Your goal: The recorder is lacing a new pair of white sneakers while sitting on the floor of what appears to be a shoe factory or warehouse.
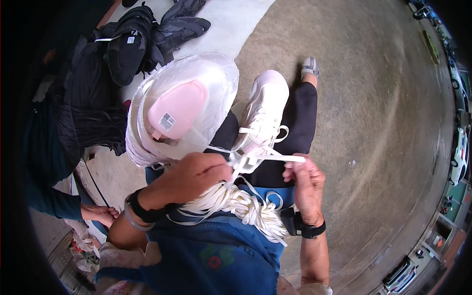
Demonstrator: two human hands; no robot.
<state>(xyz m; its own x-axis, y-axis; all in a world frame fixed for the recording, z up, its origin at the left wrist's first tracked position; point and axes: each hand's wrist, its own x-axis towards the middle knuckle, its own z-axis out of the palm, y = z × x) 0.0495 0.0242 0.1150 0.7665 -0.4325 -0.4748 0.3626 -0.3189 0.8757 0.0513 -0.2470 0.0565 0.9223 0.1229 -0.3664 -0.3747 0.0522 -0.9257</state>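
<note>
A pale pink-white lace-up shoe rests across my lap with its toe pointing away from me. White lace loops hang loose around its eyelets. My right hand pinches a white shoelace, pulled straight out to the right of the shoe's collar. On the other side, my left hand is closed at the collar with lace strands at its fingertips; its exact hold is partly hidden. Below both hands, a bundle of loose white laces lies on my blue apron.
Left of the shoe stands a white plastic-lined container holding a pink shoe part with a label. Black shoes are heaped at the far left. A co-worker's hand shows at the left. Parked vehicles line the far right, beyond a concrete floor.
</note>
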